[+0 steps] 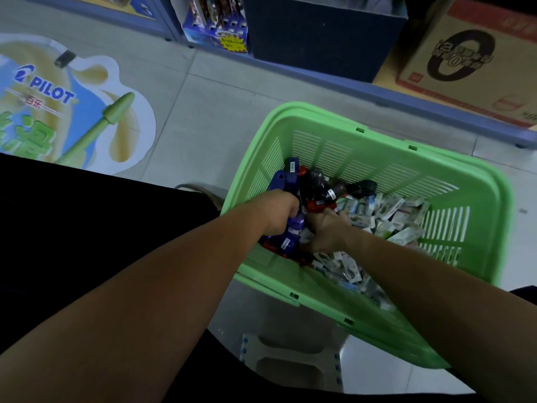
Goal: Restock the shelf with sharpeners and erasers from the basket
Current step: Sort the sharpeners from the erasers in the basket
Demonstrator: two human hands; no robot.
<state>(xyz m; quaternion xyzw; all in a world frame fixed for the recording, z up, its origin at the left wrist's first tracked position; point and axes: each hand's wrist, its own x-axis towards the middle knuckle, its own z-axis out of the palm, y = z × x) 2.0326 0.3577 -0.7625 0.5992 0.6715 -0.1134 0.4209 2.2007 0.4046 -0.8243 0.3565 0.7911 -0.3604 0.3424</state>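
Left grip (279, 212) round purple sharpener (293, 228), inside basket (377, 146)

Open-topped green slatted plastic basket (377, 158): blue, red and black plastic sharpeners (313, 184) crowd its left corner; small packaged erasers (389, 216) fill the right side.

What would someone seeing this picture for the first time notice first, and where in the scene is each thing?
The bright green basket at centre right stands out most, with both bare forearms reaching into it. Inside, the left hand closes around purple sharpeners at its left end, beside red and black ones, while small white packets fill the rest. At upper left, a large Pilot pen sticker covers the floor.
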